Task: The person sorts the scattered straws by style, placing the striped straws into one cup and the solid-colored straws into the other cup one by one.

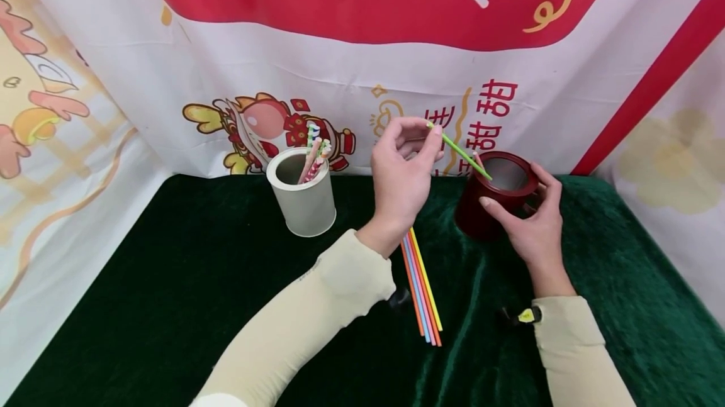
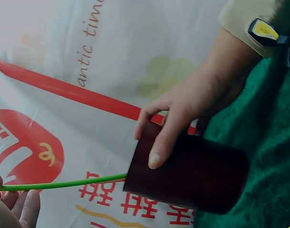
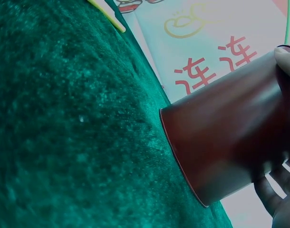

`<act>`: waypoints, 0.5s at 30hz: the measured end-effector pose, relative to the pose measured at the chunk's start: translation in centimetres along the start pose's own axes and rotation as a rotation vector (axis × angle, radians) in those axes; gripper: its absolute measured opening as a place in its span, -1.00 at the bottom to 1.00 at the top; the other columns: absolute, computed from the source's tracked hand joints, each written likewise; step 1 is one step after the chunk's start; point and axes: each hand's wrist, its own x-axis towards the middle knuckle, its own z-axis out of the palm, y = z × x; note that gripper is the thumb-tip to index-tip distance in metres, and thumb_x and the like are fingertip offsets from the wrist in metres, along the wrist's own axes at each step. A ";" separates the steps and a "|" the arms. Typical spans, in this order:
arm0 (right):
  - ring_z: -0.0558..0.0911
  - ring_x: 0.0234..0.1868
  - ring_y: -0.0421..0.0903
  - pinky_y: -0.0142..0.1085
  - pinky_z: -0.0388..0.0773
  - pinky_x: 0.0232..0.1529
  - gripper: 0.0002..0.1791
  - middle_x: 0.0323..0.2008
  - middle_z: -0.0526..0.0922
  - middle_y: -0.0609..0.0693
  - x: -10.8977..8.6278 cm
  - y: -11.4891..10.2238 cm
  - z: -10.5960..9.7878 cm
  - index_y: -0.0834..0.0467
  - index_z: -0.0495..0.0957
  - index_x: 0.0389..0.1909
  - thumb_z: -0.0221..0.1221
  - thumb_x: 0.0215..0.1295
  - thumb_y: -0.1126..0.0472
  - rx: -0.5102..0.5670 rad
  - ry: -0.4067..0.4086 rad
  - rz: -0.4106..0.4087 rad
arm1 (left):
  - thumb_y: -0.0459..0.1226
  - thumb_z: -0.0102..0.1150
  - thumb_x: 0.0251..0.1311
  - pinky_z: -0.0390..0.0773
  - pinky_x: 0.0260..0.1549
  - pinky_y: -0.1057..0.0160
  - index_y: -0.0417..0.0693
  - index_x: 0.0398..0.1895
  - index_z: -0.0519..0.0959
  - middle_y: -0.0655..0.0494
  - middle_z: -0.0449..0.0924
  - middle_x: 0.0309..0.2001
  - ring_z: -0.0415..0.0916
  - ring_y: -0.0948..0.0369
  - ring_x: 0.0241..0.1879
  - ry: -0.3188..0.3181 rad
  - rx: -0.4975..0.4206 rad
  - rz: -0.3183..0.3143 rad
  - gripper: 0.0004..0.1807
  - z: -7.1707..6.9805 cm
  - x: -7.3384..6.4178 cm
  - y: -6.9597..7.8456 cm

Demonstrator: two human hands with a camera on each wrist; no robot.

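My left hand [image 1: 401, 174] pinches a thin green straw [image 1: 460, 151] near its upper end. The straw slants down to the right, its lower end at the mouth of a dark red cup [image 1: 478, 212]. My right hand [image 1: 537, 231] grips that cup, thumb on the near side and fingers round the far right side. In the left wrist view the green straw [image 2: 73, 184] bends slightly and its tip is hidden at the cup's rim. A short pink end [image 1: 477, 157] shows at the rim too. The cup's base [image 3: 183, 164] meets the cloth in the right wrist view.
Several orange, blue, pink and yellow straws [image 1: 421, 294] lie together on the green velvet cloth [image 1: 170, 306], partly behind my left wrist. A white cup [image 1: 306, 206] holding several patterned straws [image 1: 314, 158] stands at the left. A printed curtain [image 1: 340, 67] hangs behind.
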 end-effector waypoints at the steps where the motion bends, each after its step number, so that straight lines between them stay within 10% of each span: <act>1: 0.25 0.61 -0.02 0.23 0.34 0.59 0.09 0.64 0.28 -0.15 0.0 0.0 0.0 -0.50 0.01 0.62 0.53 0.24 -0.16 -0.001 0.002 -0.001 | -0.40 0.29 0.47 0.83 -0.03 0.05 -0.32 0.02 0.61 -0.20 0.72 -0.05 0.72 0.19 -0.21 -0.002 0.010 0.002 -0.83 0.1 0.0 -0.1; 15: 0.28 0.59 -0.02 0.22 0.34 0.58 0.09 0.62 0.31 -0.13 -0.1 0.0 0.0 -0.49 0.02 0.62 0.53 0.24 -0.13 0.014 0.012 -0.017 | -0.37 0.29 0.49 0.81 -0.08 0.22 -0.24 0.01 0.64 -0.17 0.74 -0.07 0.71 0.28 -0.22 -0.031 0.101 -0.035 -0.86 1.4 0.0 -1.9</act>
